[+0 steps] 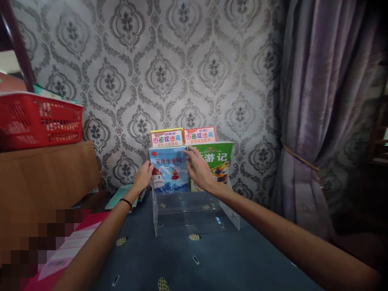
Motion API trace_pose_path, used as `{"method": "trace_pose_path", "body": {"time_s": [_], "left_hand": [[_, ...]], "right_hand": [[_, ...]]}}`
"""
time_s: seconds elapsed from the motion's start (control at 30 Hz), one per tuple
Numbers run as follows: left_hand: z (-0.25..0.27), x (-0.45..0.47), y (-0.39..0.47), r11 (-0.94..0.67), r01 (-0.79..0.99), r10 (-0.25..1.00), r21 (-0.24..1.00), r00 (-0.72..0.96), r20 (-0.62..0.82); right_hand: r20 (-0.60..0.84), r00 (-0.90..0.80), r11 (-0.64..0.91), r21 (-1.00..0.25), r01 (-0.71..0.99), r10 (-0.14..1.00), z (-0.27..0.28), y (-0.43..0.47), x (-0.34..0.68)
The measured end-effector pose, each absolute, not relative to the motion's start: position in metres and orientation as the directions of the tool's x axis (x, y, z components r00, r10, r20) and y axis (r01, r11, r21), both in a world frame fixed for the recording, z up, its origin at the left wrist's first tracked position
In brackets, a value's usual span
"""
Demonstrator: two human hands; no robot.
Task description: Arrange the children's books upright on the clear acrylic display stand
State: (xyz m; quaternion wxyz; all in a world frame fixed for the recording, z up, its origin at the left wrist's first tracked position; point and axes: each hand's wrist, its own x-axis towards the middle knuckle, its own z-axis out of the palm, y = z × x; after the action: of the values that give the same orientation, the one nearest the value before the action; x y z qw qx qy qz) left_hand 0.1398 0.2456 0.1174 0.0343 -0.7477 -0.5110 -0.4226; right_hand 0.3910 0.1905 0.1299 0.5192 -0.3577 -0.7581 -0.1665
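A blue picture book (170,173) with a red-cloaked figure and waves on its cover stands upright in a clear acrylic book stand (188,206). At its left edge my left hand (143,176) is closed, with fingertips gripping the side of the cover. My right hand (198,167) reaches across from the right; its outstretched fingers touch the blue book's upper right edge. Behind that hand, a green book (223,161) stands beside the blue one, partly covered. On the tier behind, the tops of a yellow-edged book (166,136) and a pink-edged book (199,134) show.
Left of the stand, more books (119,195) lie on the dark blue patterned tabletop (182,262). A red plastic basket (60,121) sits on a wooden cabinet (48,173). A pink sheet or folder (72,246) is at lower left; a tied curtain (312,121) hangs at right.
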Motion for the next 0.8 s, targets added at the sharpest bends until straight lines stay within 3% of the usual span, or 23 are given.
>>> {"method": "trace_pose_path", "body": {"time_s": [0.37, 0.63, 0.8], "left_hand": [[0.115, 0.138, 0.246, -0.486, 0.763, 0.741, 0.426, 0.102, 0.663], [0.114, 0.144, 0.250, -0.481, 0.685, 0.779, 0.547, 0.048, 0.625], [0.112, 0.143, 0.251, -0.512, 0.625, 0.769, 0.590, 0.026, 0.639]], "right_hand": [[0.706, -0.208, 0.478, -0.208, 0.853, 0.677, 0.188, 0.187, 0.387], [0.560, -0.110, 0.468, -0.551, 0.691, 0.821, 0.206, 0.201, 0.384], [0.567, -0.140, 0.449, -0.452, 0.771, 0.812, 0.204, 0.202, 0.387]]}}
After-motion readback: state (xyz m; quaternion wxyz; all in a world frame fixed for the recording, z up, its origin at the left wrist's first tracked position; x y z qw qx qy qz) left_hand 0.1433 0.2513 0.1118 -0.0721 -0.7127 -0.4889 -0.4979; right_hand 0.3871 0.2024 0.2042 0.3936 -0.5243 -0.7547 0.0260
